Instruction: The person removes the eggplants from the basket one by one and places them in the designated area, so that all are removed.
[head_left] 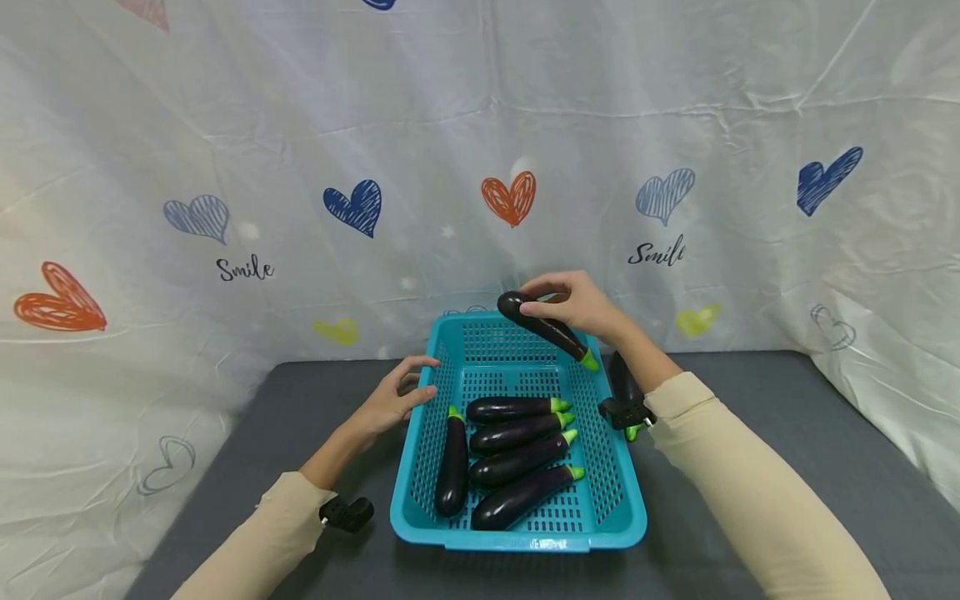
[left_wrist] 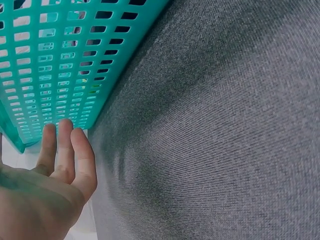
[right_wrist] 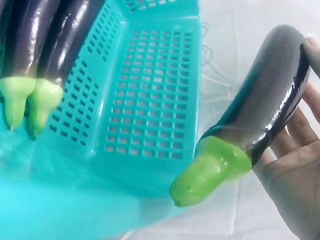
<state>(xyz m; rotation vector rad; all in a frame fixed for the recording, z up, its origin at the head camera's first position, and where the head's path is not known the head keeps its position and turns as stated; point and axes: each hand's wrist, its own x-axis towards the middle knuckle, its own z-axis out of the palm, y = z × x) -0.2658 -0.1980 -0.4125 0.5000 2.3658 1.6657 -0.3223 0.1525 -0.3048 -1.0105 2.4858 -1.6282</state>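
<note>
Above the far right part of a blue-green plastic basket (head_left: 517, 543), my right hand (head_left: 573, 304) pinches a dark purple eggplant (head_left: 543, 327) between thumb and fingers. The eggplant tilts, its green stem end pointing down to the right; the right wrist view shows this green cap (right_wrist: 222, 162) close up. My left hand (head_left: 393, 396) is at the basket's left rim, thumb and forefinger reaching to the edge. In the left wrist view its other fingers (left_wrist: 84, 160) extend loosely outside the perforated wall (left_wrist: 55, 65). Several eggplants (head_left: 517, 462) lie crosswise in the basket, and one eggplant (head_left: 452, 467) lies lengthwise along its left side.
Another eggplant (head_left: 624, 379) lies on the grey cloth-covered table (head_left: 720, 500) outside the basket's right wall, partly hidden by my right wrist. Behind the table hangs a white curtain (head_left: 435, 125) printed with hearts. A small black device (head_left: 347, 513) sits on my left wrist.
</note>
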